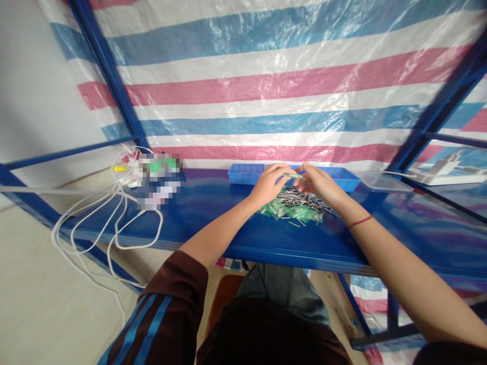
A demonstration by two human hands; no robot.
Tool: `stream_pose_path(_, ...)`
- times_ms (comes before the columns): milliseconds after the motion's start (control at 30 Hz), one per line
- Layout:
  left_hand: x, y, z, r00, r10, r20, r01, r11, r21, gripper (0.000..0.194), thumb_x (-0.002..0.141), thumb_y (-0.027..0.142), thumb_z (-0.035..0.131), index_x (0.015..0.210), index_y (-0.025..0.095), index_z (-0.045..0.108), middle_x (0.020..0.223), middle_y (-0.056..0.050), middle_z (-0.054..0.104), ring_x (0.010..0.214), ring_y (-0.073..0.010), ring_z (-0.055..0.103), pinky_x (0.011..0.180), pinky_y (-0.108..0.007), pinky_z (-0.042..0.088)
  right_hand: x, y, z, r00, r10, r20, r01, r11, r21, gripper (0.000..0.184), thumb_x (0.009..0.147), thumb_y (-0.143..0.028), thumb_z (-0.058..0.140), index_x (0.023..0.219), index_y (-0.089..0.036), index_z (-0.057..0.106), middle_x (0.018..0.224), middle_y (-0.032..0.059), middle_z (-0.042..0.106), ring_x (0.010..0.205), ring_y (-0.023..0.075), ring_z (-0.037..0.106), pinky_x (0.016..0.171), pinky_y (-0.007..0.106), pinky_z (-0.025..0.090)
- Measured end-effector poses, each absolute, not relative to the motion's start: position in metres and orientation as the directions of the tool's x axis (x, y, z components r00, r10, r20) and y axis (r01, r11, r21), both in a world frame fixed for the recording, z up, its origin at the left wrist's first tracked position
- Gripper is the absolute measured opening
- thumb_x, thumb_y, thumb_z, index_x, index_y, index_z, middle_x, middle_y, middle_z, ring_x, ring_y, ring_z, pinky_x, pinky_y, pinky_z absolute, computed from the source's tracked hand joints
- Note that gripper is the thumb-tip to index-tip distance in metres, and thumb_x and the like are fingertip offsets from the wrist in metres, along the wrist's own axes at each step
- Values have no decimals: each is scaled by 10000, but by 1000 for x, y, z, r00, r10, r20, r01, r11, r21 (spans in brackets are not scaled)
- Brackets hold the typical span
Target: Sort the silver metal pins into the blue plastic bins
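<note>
A slim pale green piece point(293, 176) is up between the two hands, above the back of the heap on the blue bench point(213, 203). Its long axis runs roughly left to right, dipping slightly toward the right end. It lies just right of the left hand point(271, 183), whose fingers are narrow and appear to pinch its left end. The right hand point(317, 183) is curled at the other end, equally near; whether its fingers grip the piece or only touch it, I cannot tell.

Counted: one green piece between the hands; one heap below them, with metal nails point(300, 196) mostly at the back and green plastic pieces point(279, 209) mostly along the front and left, both too many and too tangled to count. About three loose nails point(293, 223) lie at the front edge of the heap. Behind the hands, blue tray point(243, 175) shows on both sides; the hands hide the middle, so one tray or two is unclear. One clear plastic lid or tray point(384, 181) sits to the right, and several white cables point(122, 213) loop at the far left.
</note>
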State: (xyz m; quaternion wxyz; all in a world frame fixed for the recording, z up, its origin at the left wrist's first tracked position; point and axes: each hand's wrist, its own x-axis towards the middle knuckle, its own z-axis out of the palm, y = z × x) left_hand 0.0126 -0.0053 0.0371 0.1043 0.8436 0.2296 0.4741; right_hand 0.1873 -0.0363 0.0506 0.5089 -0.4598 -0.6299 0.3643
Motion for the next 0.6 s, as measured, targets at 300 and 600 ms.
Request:
stream_pose_path(300,21,-7,28,483,632,606,174,-747,641,290,888,292,550,1166,223,598,1177,-84,627,1029,-186,621,935,-368,495,197,-27,45,58,844,533,335,486,-807,380,738,-454,657,1007,-260,472,642,-30,559,568,141,534,543,289,456)
stream_pose_path(600,-11,34,38,-14,753,658,448,-583,678,275,922,264,470,1155,211,606,1049,-60,696,971,-180,635,891,-305,472,193,-28,43,22,817,577,410,519,-750,455,791,-489,594,1133,-220,460,802,41,637,628,165,598,553,302,455)
